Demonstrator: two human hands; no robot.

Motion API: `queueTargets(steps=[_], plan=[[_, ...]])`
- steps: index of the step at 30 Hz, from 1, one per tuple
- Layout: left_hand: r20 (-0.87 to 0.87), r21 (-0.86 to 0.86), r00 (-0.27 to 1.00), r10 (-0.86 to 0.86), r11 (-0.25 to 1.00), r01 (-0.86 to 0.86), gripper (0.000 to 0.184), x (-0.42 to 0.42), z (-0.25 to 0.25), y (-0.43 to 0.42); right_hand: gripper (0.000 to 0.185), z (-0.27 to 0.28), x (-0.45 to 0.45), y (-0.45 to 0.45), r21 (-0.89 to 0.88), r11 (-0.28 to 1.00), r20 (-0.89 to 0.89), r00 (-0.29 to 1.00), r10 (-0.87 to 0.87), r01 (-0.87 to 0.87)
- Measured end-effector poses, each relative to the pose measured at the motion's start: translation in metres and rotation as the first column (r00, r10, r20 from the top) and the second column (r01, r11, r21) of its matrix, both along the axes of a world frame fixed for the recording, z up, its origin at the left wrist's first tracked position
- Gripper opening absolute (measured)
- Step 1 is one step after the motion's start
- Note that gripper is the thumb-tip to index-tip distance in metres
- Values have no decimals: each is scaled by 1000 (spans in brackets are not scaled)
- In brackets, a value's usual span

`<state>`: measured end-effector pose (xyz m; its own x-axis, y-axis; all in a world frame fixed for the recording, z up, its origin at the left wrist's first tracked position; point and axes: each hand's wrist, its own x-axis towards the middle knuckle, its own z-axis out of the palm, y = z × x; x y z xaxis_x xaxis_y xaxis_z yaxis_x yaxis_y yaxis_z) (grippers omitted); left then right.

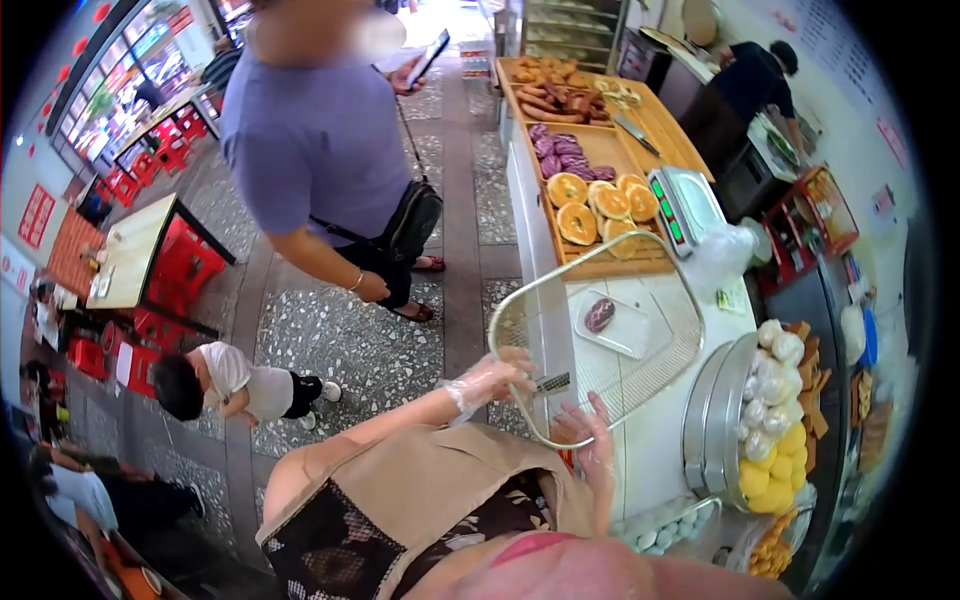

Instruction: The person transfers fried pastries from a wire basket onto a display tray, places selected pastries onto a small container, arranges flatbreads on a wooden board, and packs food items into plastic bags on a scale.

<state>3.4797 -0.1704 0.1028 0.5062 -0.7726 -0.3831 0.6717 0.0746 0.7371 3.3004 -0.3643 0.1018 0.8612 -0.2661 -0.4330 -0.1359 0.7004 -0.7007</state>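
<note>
- Head view: left hand [512, 370], in a clear glove, grips the rim of the wire basket [655, 372] at its near left corner.
- Right hand [586, 428], also gloved, has its fingers spread at the near rim; whether it touches, I cannot tell.
- The basket is tilted above the white counter [650, 460].
- A purple bun [600, 315] on a clear tray [636, 335] shows within the basket's outline; inside or beneath it, I cannot tell.
- Beyond the basket: round breads [576, 222], more purple buns [562, 158], a knife [637, 135] and a scale [690, 205].
- To the right: a steamer [708, 420] beside wrapped white buns [775, 375] and yellow buns [775, 480].
- Across the counter's left side, a person in purple [310, 150] holds a phone [430, 60].
- Farther back on the right, a co-worker [740, 90] bends over a worktop.
</note>
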Motion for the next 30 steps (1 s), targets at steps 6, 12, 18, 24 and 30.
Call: queueTargets(steps=[6,12,18,24,30], plan=[[-3,-10,993,-115,993,115,66,1,-6,-15,61,16,-11,8,-55,988,16,990,-142,143],[-43,36,991,-130,991,132,67,-3,9,-11,64,13,-16,11,-94,988,5,992,-125,125],[128,151,976,-177,976,157,64,5,9,-5,55,-24,-23,9,-210,976,132,991,-33,60],[-74,53,991,-110,992,114,72,2,-9,-6,61,23,-19,20,-325,938,27,993,-115,118],[-144,-282,914,-381,900,331,83,24,-16,-46,71,46,-36,3,-363,873,9,938,-346,325]])
